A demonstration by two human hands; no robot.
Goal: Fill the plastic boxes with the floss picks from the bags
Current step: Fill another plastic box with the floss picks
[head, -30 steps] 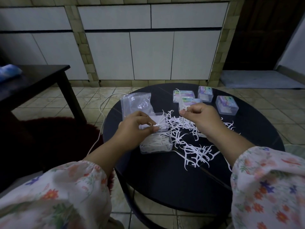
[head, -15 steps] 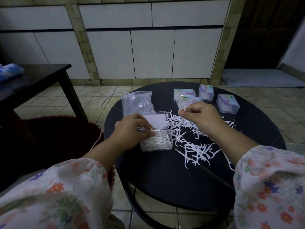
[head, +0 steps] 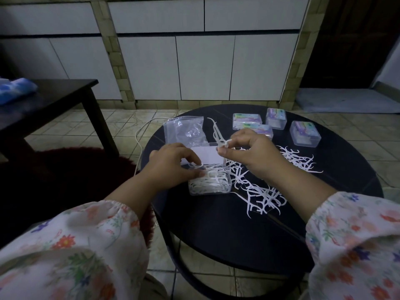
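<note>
One open box (head: 208, 180) sat at the middle of the round dark surface (head: 238, 234), already well stocked with white floss picks, its lid (head: 205, 155) tipped up behind it. The left hand (head: 173, 164) was down at the box's near-left corner, thumb and forefinger curled in a grip on what looked like a pick or two at the rim — whether it was tucking them in or merely steadying the box could not be told for sure. The right hand (head: 246, 149) hovered just above and beyond the box, its grip pinched on a small bundle of picks (head: 217, 132) whose thin tails stuck up and away.

So the step in hand was loading: this box was being topped up, bundle by bundle. A loose heap of picks (head: 257, 191) lay scattered on the surface just to the right of the box, with a smaller scatter (head: 298, 159) farther right. An emptied clear bag (head: 186, 133) lay flat behind the box. Four closed boxes (head: 305, 135) stood at the far side, apparently finished.

The next move, as I judged it, called for turning the pinched bundle so the picks lay lengthwise with those already inside, lowering it past the raised lid, and releasing without snagging the curved heads — the left hand holding the box still meanwhile. After that, more picks from the heap, then the lid pressed down.
</note>
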